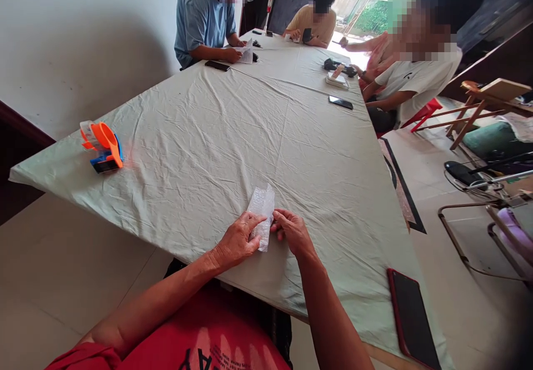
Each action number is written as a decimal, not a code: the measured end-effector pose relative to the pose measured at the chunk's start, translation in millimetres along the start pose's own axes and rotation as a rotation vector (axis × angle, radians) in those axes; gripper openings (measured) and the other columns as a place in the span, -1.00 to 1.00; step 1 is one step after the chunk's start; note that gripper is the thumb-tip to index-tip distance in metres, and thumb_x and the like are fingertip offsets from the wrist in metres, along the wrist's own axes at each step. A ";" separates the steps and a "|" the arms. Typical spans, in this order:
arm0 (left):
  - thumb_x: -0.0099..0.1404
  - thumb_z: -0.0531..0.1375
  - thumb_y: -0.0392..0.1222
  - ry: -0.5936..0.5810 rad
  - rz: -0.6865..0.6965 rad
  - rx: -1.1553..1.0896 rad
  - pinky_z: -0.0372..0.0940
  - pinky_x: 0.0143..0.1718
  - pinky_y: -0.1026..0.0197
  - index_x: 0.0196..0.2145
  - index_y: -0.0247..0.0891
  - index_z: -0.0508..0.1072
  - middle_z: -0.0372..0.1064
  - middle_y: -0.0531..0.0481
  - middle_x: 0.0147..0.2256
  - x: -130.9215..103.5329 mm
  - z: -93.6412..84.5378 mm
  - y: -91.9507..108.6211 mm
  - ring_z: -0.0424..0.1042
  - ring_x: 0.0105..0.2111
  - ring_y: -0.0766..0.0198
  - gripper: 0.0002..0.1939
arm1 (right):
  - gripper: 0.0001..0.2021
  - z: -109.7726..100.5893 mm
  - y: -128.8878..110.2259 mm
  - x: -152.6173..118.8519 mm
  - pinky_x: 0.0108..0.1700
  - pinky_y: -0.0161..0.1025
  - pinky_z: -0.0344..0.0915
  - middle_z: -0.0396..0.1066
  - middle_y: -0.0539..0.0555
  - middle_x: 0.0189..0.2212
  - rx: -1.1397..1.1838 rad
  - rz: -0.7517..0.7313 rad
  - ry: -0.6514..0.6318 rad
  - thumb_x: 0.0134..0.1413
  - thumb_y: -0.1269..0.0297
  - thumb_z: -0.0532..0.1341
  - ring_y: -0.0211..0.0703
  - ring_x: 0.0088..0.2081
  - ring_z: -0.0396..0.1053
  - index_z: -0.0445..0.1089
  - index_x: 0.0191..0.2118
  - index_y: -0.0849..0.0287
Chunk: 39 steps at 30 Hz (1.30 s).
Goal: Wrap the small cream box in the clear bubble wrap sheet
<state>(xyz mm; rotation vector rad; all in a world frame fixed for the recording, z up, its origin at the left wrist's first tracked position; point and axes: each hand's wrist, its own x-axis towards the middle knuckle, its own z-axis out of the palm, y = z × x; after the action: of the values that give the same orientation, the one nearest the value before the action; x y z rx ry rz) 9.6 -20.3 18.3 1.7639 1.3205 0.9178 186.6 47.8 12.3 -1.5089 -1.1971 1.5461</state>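
Bubble wrap, under left grip, edge at right grip

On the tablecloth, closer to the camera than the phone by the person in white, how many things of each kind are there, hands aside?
Bubble-wrap bundle: 1
Tape dispenser: 1
Red-edged phone: 1
Total: 3, not counting anything hidden under the bundle or hands

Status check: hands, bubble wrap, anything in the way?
Left hand on bubble wrap. Right hand at its right edge. Wrap on tablecloth. Tape dispenser, red-cased phone well clear; nothing seen blocking.
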 end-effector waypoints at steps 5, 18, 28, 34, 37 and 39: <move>0.20 0.16 -0.42 -0.025 -0.013 0.034 0.41 -0.03 0.15 0.12 -0.22 0.40 0.29 -0.14 0.07 -0.4 0.0 -0.7 0.43 -0.07 0.21 -0.48 | -0.55 -0.4 -5.6 11.2 -0.73 -0.43 -0.03 0.30 -0.11 -0.74 -0.022 0.014 -0.064 -0.25 -0.08 0.38 -0.40 -0.76 0.07 0.39 -0.36 0.20; 0.26 0.13 -0.39 -0.083 0.080 0.229 0.31 0.18 0.02 0.06 -0.26 0.40 0.42 -0.15 0.06 1.2 -3.8 4.6 0.39 0.08 0.09 -0.59 | -0.72 10.9 -10.2 13.8 -0.41 -0.32 0.15 0.27 -0.09 -0.57 -0.186 -0.308 -0.031 -0.13 0.09 0.35 -0.29 -0.49 0.18 0.32 -0.51 0.16; 0.23 0.22 -0.26 0.296 0.008 0.149 0.40 0.03 0.03 0.03 -0.21 0.35 0.30 -0.18 0.03 -13.2 16.9 -13.7 0.42 0.00 0.08 -0.61 | -0.87 9.1 -5.5 -25.2 -0.24 -0.26 0.29 0.43 -0.01 -0.41 -0.223 -0.455 -0.140 0.09 0.18 0.26 -0.19 -0.36 0.34 0.40 -0.36 0.10; 0.17 0.30 -0.24 0.302 0.063 0.119 0.11 0.27 -0.19 0.24 -0.25 0.18 0.05 -0.32 0.29 -10.3 9.1 -19.1 0.09 0.29 -0.10 -0.29 | -0.93 4.3 -3.4 -35.3 -0.07 -0.20 0.31 0.52 0.06 -0.24 -0.308 -0.550 -0.200 0.09 0.30 0.22 -0.12 -0.19 0.45 0.37 -0.40 0.11; 0.18 0.28 -0.31 0.180 0.073 0.033 0.15 0.24 -0.11 -0.05 -0.21 0.41 0.09 -0.23 0.31 -7.5 1.1 -20.3 0.17 0.27 -0.04 -0.64 | -0.92 1.8 -2.1 -39.2 -0.02 -0.17 0.31 0.54 0.07 -0.17 -0.376 -0.568 -0.212 0.13 0.35 0.17 -0.11 -0.12 0.47 0.39 -0.37 0.10; 0.13 0.31 -0.35 0.137 0.085 -0.026 0.16 0.22 -0.09 -0.26 -0.21 0.43 0.25 -0.19 0.23 -6.7 -1.8 -21.4 0.23 0.23 -0.03 -0.79 | -0.92 -0.2 -0.8 -42.5 0.01 -0.15 0.32 0.54 0.08 -0.11 -0.411 -0.595 -0.208 0.15 0.37 0.16 -0.10 -0.07 0.48 0.41 -0.32 0.09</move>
<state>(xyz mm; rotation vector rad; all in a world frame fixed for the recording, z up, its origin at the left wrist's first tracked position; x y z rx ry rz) -2.9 -22.3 -0.3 1.7747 1.3208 1.1156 191.7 9.1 29.3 -1.0789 -1.9628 1.1081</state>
